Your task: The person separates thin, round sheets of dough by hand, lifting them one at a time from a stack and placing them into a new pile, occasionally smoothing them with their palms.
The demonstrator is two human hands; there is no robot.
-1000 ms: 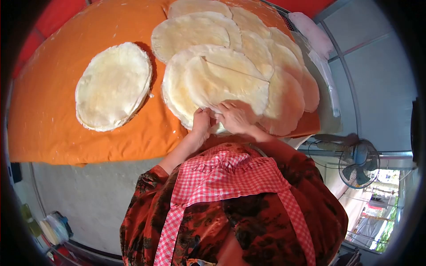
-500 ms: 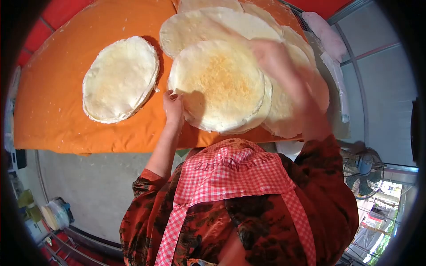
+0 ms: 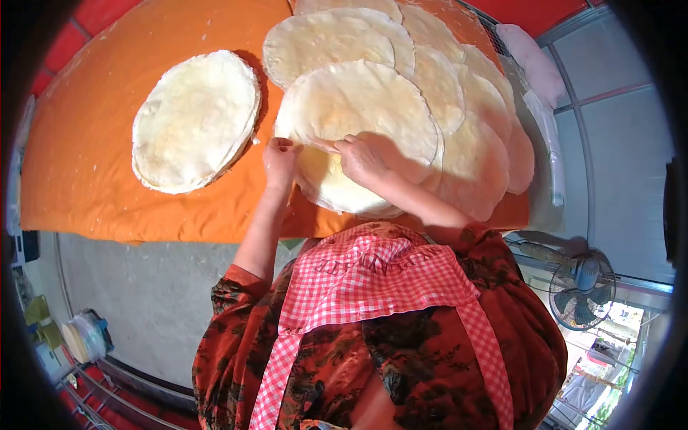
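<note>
A stack of thin round flatbreads (image 3: pixel 358 93) lies in front of me on the orange cloth. My right hand (image 3: pixel 362 161) is closed over the stack, pinching the near edge of the pale top flatbread. Some of the sheet beneath shows yellowish below that edge. At the stack's left rim, my left hand (image 3: pixel 280 161) has its fingers curled in a pinch on the flatbread's edge; the exact grip is partly hidden. Apart from these, a second round stack of flatbreads (image 3: pixel 193 122) sits to the left.
Several single flatbreads (image 3: pixel 466 168) overlap at the back and right of the table. Its orange cloth (image 3: pixel 79 165) hangs over the near edge, close to my checked apron (image 3: pixel 373 279). A fan (image 3: pixel 584 287) stands at the lower right, and a pink bundle (image 3: pixel 530 64) lies at the upper right.
My right hand has come from the upper right down to the front middle of the stack. A paler flatbread now covers most of the browned one. My left hand has stayed at the left rim.
</note>
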